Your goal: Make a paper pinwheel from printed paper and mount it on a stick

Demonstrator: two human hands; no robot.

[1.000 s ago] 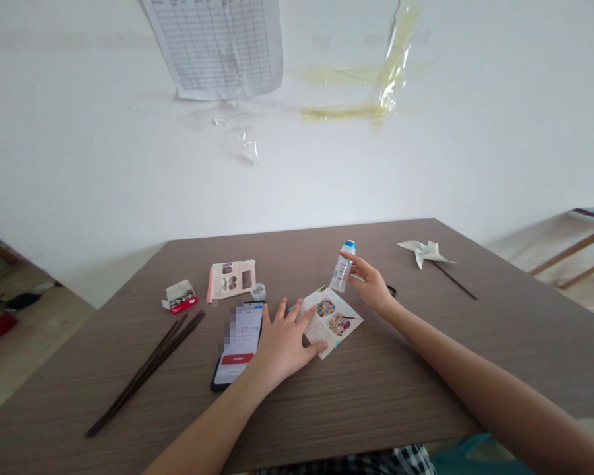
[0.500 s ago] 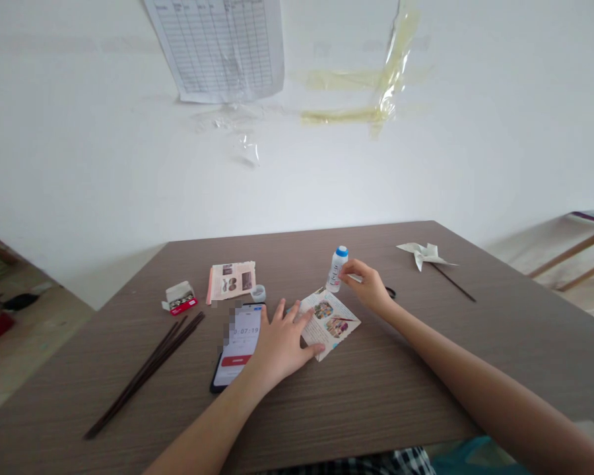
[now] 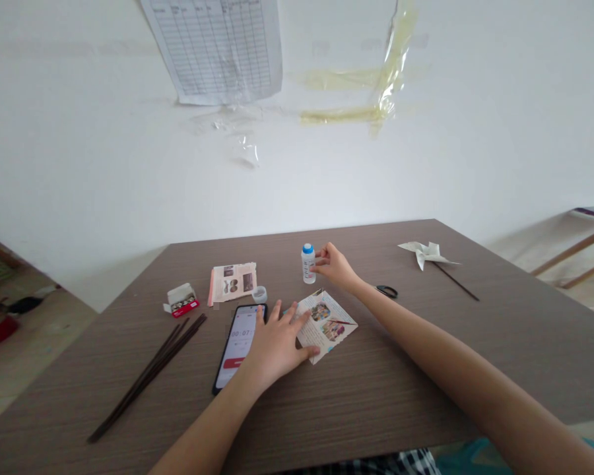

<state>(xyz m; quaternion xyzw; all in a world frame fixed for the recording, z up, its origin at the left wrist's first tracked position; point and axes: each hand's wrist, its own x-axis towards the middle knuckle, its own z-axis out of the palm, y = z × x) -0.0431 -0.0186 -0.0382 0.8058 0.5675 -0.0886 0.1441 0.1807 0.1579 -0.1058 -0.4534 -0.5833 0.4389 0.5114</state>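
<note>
My right hand (image 3: 334, 267) is at the far middle of the table, its fingertips against the right side of a small plastic bottle with a blue cap (image 3: 307, 264). The bottle stands upright, held lightly in those fingers. My left hand (image 3: 277, 346) lies flat with fingers spread, its fingertips and thumb resting on a folded printed paper sheet (image 3: 327, 323). The heel of that hand covers the lower part of a smartphone (image 3: 236, 336), whose screen shows a timer.
On the wooden-look table (image 3: 376, 402) lie dark sticks (image 3: 151, 376), a small red-and-white box (image 3: 182, 300), a printed paper piece (image 3: 232, 282), a small clear ring (image 3: 260, 294), black scissor handles (image 3: 387, 291) and a paper pinwheel (image 3: 426, 254) on a dark stick.
My right hand has moved left, carrying the bottle, which went from tilted in the air to upright on the table. My left hand has barely moved.
</note>
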